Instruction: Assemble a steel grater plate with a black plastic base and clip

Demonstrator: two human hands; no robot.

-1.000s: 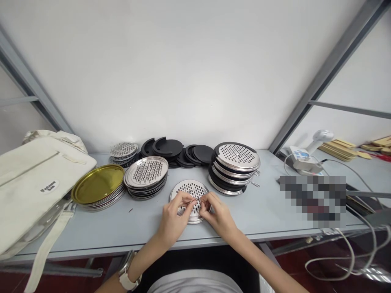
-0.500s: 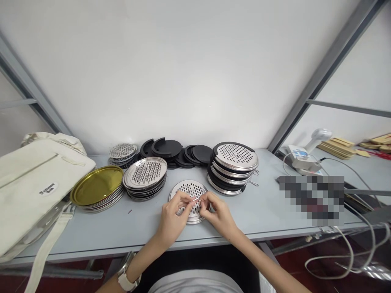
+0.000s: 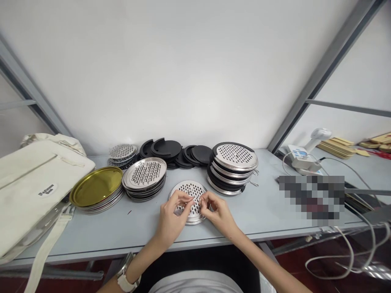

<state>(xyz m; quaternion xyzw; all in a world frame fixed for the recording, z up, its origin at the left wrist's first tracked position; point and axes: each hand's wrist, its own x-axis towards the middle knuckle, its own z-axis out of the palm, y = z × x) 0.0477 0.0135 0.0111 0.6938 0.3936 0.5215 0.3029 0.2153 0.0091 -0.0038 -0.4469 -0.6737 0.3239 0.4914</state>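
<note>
A round metal grater plate (image 3: 191,188) with slotted holes lies at the table's front middle, on top of another metal disc rim. Over its left side my left hand (image 3: 175,211) is closed in a pinch, thumb against forefinger, with a thin pale sliver showing at the tips. Facing it, my right hand (image 3: 216,211) pinches at the plate's right side. Whatever small thing sits between those fingertips is too tiny to name. The two hands are slightly apart.
Left stand a stack of grater discs (image 3: 148,173), gold-topped lids (image 3: 97,185) and a cream bag (image 3: 39,195). Behind lie black plastic discs (image 3: 168,148) and smaller grater discs (image 3: 122,151). To the right are assembled graters (image 3: 234,156) with wire loops and a white scanner (image 3: 317,136).
The fingertips of my two hands have drawn a little apart. The plate and the stacks stay where they were.
</note>
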